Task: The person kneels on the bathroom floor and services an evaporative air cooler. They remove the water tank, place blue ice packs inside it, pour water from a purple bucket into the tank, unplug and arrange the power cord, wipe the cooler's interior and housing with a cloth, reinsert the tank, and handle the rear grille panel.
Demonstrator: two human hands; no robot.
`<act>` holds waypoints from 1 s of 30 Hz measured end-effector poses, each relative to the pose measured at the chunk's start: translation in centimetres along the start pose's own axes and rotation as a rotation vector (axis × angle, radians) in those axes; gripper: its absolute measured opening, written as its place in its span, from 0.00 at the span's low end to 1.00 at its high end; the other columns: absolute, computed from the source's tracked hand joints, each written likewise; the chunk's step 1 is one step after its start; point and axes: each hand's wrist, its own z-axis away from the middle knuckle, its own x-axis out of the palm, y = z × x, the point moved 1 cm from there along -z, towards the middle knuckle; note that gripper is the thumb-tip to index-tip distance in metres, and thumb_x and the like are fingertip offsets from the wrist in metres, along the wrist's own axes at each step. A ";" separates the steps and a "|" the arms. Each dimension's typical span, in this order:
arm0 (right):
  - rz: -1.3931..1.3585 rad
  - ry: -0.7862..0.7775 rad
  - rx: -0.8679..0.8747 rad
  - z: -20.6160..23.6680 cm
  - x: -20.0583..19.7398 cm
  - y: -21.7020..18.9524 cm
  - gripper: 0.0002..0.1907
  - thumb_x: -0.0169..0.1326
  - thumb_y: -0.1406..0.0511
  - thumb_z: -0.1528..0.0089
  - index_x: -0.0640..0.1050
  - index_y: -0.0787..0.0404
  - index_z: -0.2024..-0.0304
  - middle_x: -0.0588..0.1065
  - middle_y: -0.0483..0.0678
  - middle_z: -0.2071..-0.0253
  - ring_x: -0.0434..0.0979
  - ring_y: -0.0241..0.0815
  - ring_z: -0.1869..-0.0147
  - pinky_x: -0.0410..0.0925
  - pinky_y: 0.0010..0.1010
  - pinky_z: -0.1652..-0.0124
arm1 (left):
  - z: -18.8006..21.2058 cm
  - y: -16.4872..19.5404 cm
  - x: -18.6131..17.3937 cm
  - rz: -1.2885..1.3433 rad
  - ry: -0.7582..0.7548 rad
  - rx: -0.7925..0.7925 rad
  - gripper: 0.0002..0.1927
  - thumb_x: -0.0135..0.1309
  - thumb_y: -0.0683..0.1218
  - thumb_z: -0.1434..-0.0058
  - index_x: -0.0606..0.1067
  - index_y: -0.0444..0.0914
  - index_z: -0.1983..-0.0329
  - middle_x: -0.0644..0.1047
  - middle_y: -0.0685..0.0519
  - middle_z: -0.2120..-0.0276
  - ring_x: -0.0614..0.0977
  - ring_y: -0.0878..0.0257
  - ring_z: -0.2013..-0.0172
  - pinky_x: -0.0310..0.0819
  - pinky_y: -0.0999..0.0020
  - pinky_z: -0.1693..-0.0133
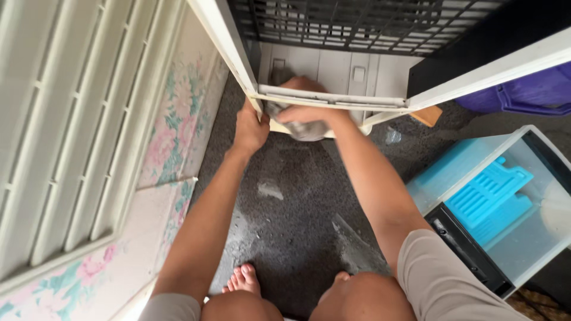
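A large white appliance housing (333, 96) with a dark grille lies tipped over the grey floor in front of me. My left hand (250, 128) grips its lower left corner edge. My right hand (306, 110) reaches into the open bottom of the housing and is closed on a grey cloth (304, 129), pressing it against the inner rim. Part of the cloth hangs below the rim. My forearms stretch forward from my bent knees at the bottom of the view.
A white louvred panel (65, 131) and floral tiled wall (172, 137) run along the left. A clear tank with a blue slatted insert (491, 199) sits at right, a purple tub (529, 95) behind it. Wet patches (354, 246) mark the dark floor; my bare foot (244, 279) rests there.
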 end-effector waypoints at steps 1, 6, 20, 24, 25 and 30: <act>0.023 0.167 0.007 -0.9 -1.1 0.4 0.32 0.68 0.52 0.52 0.82 0.54 0.47 0.81 0.53 0.50 0.82 0.57 0.47 0.73 0.48 0.48 | 0.1 0.1 0.0 -0.005 0.002 0.014 0.32 0.52 0.33 0.41 0.66 0.39 0.32 0.81 0.33 0.51 0.78 0.33 0.44 0.77 0.49 0.50; 0.380 0.755 -0.079 -8.9 -3.0 0.2 0.24 0.68 0.54 0.41 0.80 0.57 0.46 0.79 0.57 0.48 0.79 0.60 0.43 0.70 0.52 0.45 | 0.2 0.9 0.9 -0.022 0.063 -0.073 0.31 0.54 0.36 0.35 0.64 0.43 0.29 0.82 0.35 0.54 0.81 0.35 0.47 0.81 0.49 0.53; 0.419 0.021 0.460 4.3 1.2 0.2 0.42 0.67 0.60 0.48 0.70 0.59 0.31 0.65 0.59 0.29 0.60 0.59 0.23 0.58 0.52 0.29 | 0.8 1.1 2.9 -0.002 0.195 -0.048 0.40 0.48 0.32 0.38 0.57 0.46 0.22 0.82 0.33 0.54 0.83 0.35 0.53 0.82 0.47 0.55; 0.208 0.343 0.298 5.5 -0.6 1.3 0.40 0.66 0.60 0.47 0.71 0.56 0.32 0.70 0.57 0.33 0.69 0.56 0.30 0.63 0.48 0.34 | 0.8 0.5 2.7 -0.021 0.128 -0.098 0.40 0.49 0.33 0.36 0.56 0.47 0.21 0.82 0.34 0.56 0.84 0.35 0.54 0.82 0.48 0.56; 0.280 0.562 0.193 3.8 -1.9 2.1 0.39 0.66 0.61 0.47 0.71 0.57 0.33 0.70 0.57 0.34 0.69 0.56 0.30 0.64 0.48 0.34 | 0.8 0.4 2.6 -0.041 0.101 -0.144 0.40 0.49 0.33 0.36 0.56 0.47 0.21 0.83 0.35 0.58 0.84 0.36 0.55 0.82 0.48 0.56; 0.528 0.784 0.308 -4.8 -8.2 5.5 0.36 0.67 0.63 0.46 0.73 0.59 0.35 0.72 0.55 0.37 0.71 0.53 0.34 0.65 0.45 0.38 | 0.5 0.5 2.3 -0.028 0.054 -0.141 0.42 0.49 0.33 0.36 0.53 0.50 0.21 0.83 0.36 0.59 0.87 0.40 0.59 0.83 0.50 0.60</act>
